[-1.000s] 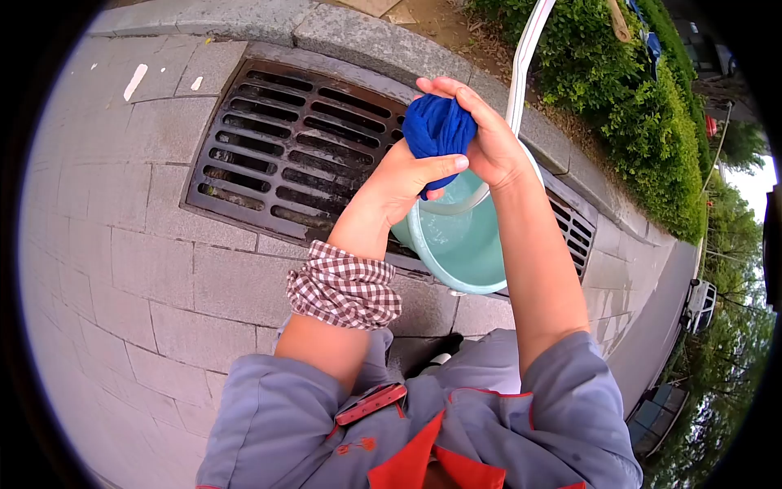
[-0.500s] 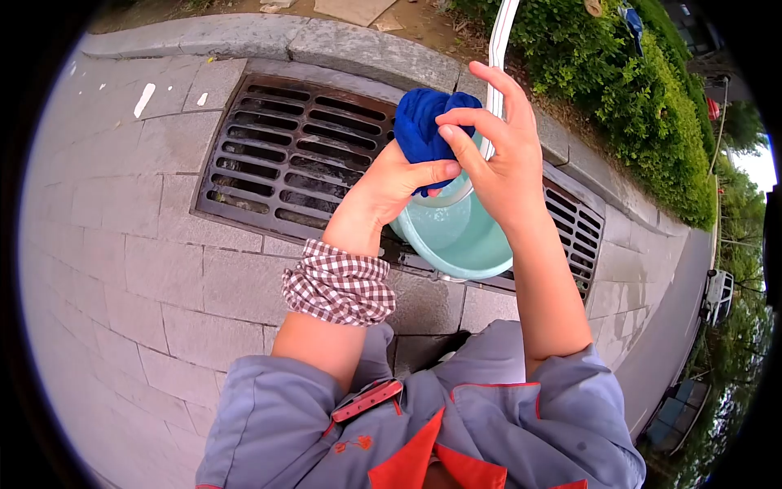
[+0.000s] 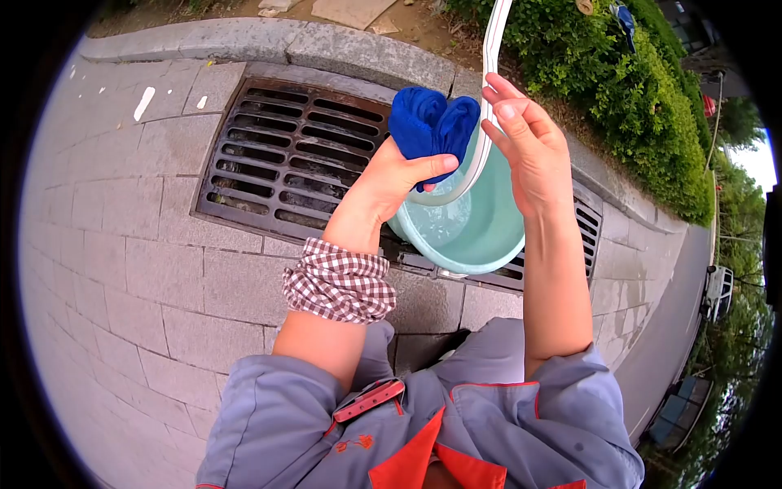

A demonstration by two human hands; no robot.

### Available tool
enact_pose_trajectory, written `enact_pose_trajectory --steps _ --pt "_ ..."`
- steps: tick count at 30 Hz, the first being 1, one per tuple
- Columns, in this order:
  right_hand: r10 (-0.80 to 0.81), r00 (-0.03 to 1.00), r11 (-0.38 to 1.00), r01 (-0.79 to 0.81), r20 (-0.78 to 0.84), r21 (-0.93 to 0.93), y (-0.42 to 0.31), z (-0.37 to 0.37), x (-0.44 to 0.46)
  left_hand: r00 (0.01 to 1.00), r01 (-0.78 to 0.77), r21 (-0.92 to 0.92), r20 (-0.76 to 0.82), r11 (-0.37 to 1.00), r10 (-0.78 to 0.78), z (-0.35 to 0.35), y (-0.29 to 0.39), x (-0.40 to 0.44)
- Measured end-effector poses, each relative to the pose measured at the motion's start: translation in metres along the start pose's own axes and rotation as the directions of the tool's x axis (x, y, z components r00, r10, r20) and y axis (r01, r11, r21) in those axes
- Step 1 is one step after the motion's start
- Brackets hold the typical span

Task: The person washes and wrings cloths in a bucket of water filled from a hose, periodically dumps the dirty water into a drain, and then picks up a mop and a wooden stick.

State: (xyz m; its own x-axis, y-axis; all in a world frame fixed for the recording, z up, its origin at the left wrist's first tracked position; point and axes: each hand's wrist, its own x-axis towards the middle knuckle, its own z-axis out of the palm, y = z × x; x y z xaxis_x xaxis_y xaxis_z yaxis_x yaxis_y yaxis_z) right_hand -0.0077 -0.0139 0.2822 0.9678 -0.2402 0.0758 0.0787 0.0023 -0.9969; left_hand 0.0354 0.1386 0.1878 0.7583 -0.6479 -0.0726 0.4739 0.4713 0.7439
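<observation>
My left hand grips a bunched blue cloth, thumb across its lower part. The cloth is held above a pale green basin with water in it. A white hose comes down from the top and curves into the basin. My right hand is beside the hose, fingers stretched out and open, holding nothing. Its fingertips overlap the hose's edge; I cannot tell whether they touch it. A checked sleeve cover is bunched on my left forearm.
Under and beside the basin lies a metal drain grate set in grey paving. Beyond it run a stone curb and a green hedge. A parked white vehicle is far right.
My right hand has come away from the blue cloth, moving right toward the hose, its fingers straightening. My left hand stays in place with the cloth. More of the basin shows.
</observation>
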Motion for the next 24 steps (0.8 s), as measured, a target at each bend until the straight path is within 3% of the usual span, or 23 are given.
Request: enact_pose_trajectory --steps 3,5,7,11,12,13,14,15,16,17,19,22,24 --pt "0.027 0.974 0.997 -0.043 -0.225 -0.066 0.002 -0.053 -0.011 1.0 -0.001 -0.043 -0.024 0.999 0.0 -0.005 -0.003 0.002" --pt "-0.027 0.942 0.957 -0.072 -0.334 -0.282 0.015 -0.1 -0.029 0.998 0.023 -0.088 -0.059 0.996 -0.028 -0.003 -0.003 0.003" --pt "0.03 0.888 0.92 -0.204 -0.458 -0.334 0.042 -0.164 -0.057 0.999 0.008 -0.13 -0.048 0.991 -0.015 -0.006 -0.011 0.007" --pt "0.143 0.68 0.785 -0.521 -0.72 -0.336 0.095 -0.271 -0.141 0.997 0.04 -0.178 -0.056 0.983 -0.05 -0.001 -0.016 0.01" --pt "0.064 0.68 0.707 -0.547 -0.73 -0.448 0.131 -0.319 -0.173 0.998 0.035 -0.207 -0.042 0.978 -0.045 0.002 -0.017 0.011" --pt "0.195 0.559 0.64 -0.695 -0.806 -0.328 0.138 -0.331 -0.196 0.999 0.029 -0.235 -0.031 0.971 -0.037 0.006 -0.018 0.011" --pt "0.222 0.536 0.642 -0.709 -0.815 -0.292 0.172 -0.371 -0.23 0.999 0.046 -0.241 0.003 0.97 -0.047 0.009 -0.019 0.012" --pt "0.202 0.487 0.446 -0.818 -0.85 -0.363 0.191 -0.39 -0.258 0.998 0.058 -0.251 0.029 0.966 -0.053 0.01 -0.023 0.012" --pt "-0.005 0.426 0.083 -0.901 -0.905 -0.425 0.189 -0.372 -0.276 0.997 0.07 -0.261 0.056 0.963 -0.058 0.009 -0.027 0.013" --pt "0.064 0.374 0.019 -0.927 -0.925 -0.374 0.185 -0.367 -0.291 0.995 0.083 -0.269 0.082 0.96 -0.063 0.012 -0.031 0.014" --pt "0.183 0.369 0.096 -0.929 -0.911 -0.357 0.192 -0.384 -0.323 0.995 0.085 -0.235 0.066 0.968 -0.071 0.022 -0.035 0.016" --pt "0.362 0.261 -0.091 -0.946 -0.895 -0.312 0.197 -0.389 -0.327 0.996 0.073 -0.18 0.054 0.981 -0.065 0.027 -0.046 0.019" --pt "0.353 0.496 0.031 -0.854 -0.794 -0.519 0.218 -0.387 -0.342 0.996 0.063 -0.132 0.074 0.989 -0.053 0.033 -0.05 0.021"
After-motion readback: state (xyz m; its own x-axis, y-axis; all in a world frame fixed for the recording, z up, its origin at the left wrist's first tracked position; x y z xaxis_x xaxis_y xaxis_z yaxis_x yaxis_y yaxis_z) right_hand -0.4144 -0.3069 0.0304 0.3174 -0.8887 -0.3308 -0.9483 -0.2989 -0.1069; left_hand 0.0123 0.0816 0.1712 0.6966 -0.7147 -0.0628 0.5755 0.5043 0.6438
